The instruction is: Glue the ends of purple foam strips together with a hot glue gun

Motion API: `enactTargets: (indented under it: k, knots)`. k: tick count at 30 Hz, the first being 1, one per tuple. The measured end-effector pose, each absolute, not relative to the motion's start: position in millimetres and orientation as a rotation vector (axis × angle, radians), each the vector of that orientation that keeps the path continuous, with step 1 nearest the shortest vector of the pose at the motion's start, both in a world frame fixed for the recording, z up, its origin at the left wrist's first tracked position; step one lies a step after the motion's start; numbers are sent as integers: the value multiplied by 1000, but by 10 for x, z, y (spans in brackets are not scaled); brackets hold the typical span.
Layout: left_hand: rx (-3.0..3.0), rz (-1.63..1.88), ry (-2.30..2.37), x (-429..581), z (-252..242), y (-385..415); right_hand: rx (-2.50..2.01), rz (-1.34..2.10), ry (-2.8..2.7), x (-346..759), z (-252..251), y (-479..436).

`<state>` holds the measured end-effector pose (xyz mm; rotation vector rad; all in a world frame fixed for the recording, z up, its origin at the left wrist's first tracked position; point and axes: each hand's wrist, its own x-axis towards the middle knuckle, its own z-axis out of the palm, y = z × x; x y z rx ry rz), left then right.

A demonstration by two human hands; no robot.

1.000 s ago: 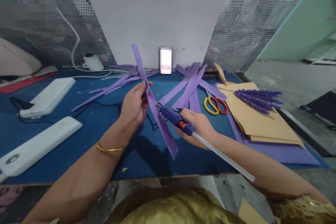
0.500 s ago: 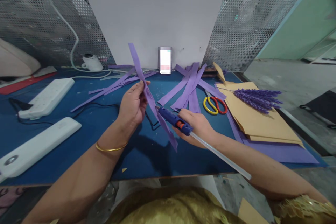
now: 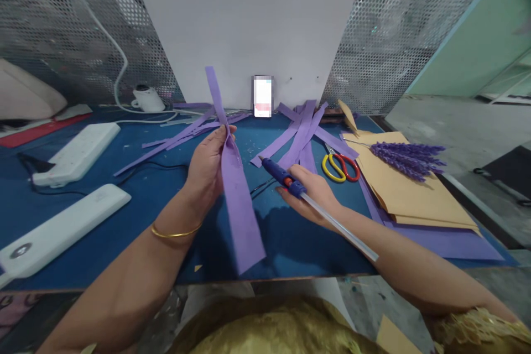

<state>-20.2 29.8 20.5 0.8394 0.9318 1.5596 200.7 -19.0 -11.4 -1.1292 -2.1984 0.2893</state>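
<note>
The left hand (image 3: 211,165) pinches a purple paper strip (image 3: 235,188) near its middle, holding it up above the blue tabletop (image 3: 145,199), with the broad lower end hanging toward the near edge. The right hand (image 3: 311,193) is closed around a blue glue gun (image 3: 282,175), a clear glue stick (image 3: 342,228) jutting out behind; its nozzle seems just apart from the strip, though the angle makes this uncertain. Beyond the right hand lie loose purple strips (image 3: 301,135), with scissors (image 3: 341,166) just beside them.
</note>
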Motion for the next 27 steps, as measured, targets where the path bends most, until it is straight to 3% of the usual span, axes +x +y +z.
enactTargets:
  k: [7, 15, 22, 27]
  knots:
    - [617, 1695, 840, -289, 333, 367, -644, 536, -2717, 2167, -8, -57]
    - [656, 1704, 816, -252, 268, 388, -535, 345, -2906, 2213, -40, -105]
    - [817, 1653, 869, -128, 248, 284, -821, 495, -2666, 2401, -70, 47]
    - [903, 1797, 881, -107, 189, 299, -1362, 377, -1870, 2463, -101, 287]
